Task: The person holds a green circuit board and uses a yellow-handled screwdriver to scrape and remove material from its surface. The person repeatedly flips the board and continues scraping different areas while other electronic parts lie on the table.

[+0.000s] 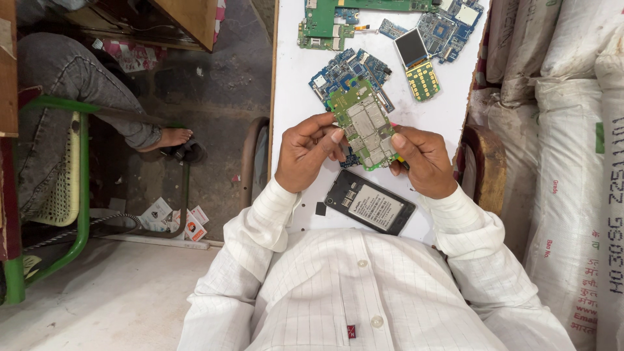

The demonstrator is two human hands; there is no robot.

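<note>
Here, the scene is listed from the wearer's body outward.

Sleeves: white checked shirt cuffs (pixel 279 201) are seen just below both wrists, nearest the camera.

Phone body: a black opened phone shell (pixel 369 201) with a pale label in its back is laid flat on the white tabletop (pixel 292 78), just beneath the grip and between the two wrists, touched by neither hand.

Left hand: the left hand (pixel 305 153) is closed on the left long edge of the green circuit board (pixel 365 125), with the thumb pressed onto its face and the fingers curled behind.

Right hand: the right hand (pixel 422 159) is closed on the lower right corner of the same board, the thumb laid on top. A small yellow object is glimpsed under its fingers; what it is cannot be told.

Held board: the green circuit board, fitted with several silver metal shields, is held above the table, tilted, with its long axis running away from the body.

Beyond the grip: a blue circuit board (pixel 338 71) is lain on the table directly behind the held one, partly hidden by it.

Beyond and right of the grip: a keypad board with a small screen (pixel 416 62) is placed well apart from the hands.

Farthest: more green and blue boards (pixel 325 19) are spread at the table's far edge.

Right of the grip: white woven sacks (pixel 572 130) are stacked beside the table.
</note>
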